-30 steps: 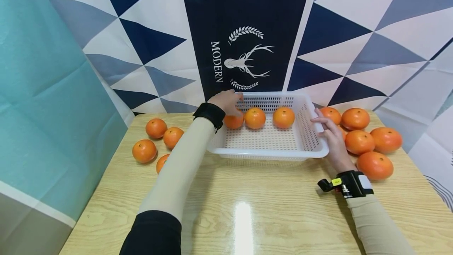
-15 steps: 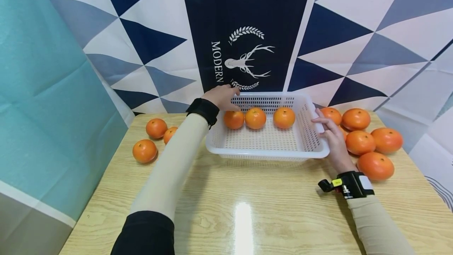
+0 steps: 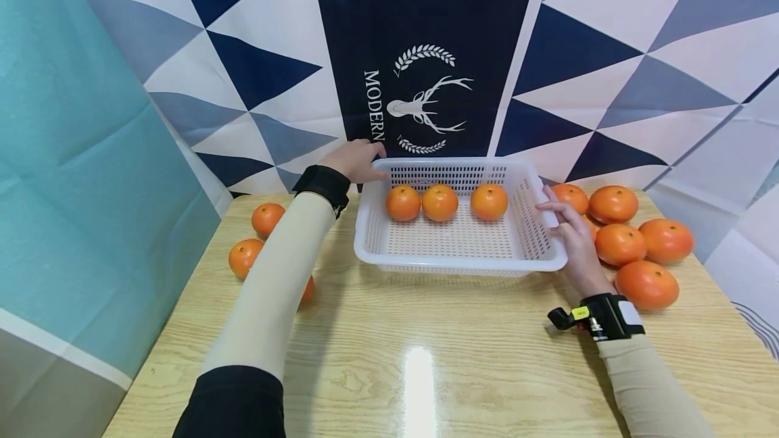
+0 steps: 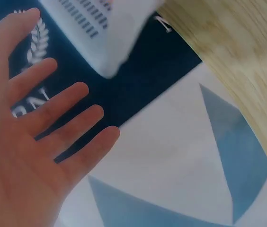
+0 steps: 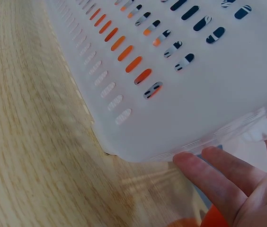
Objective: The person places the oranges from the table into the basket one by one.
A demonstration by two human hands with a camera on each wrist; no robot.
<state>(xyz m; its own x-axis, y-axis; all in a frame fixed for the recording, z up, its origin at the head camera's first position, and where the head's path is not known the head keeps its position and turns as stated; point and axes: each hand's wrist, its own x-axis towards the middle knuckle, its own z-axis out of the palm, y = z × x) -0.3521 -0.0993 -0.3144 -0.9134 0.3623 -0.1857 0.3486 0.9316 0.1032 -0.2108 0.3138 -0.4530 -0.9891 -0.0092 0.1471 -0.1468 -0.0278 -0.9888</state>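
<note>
A white plastic basket with slotted walls stands on the table near the back cloth. Three oranges lie in a row along its back half. Beside the basket's back left corner is my left hand, holding nothing; in the left wrist view its fingers are spread and fairly straight. My right hand holds the basket's right rim. In the right wrist view two fingertips touch the outer wall below the rim, and the thumb side is partly cut off by the frame edge.
Several more oranges are grouped right of the basket, beside my right hand. Others lie at the left of the wooden table, partly hidden by my left arm. A patterned cloth hangs close behind the basket.
My left hand has let go of the leftmost orange in the basket, risen out over the left rim and moved left. The right hand and basket stay in place.
</note>
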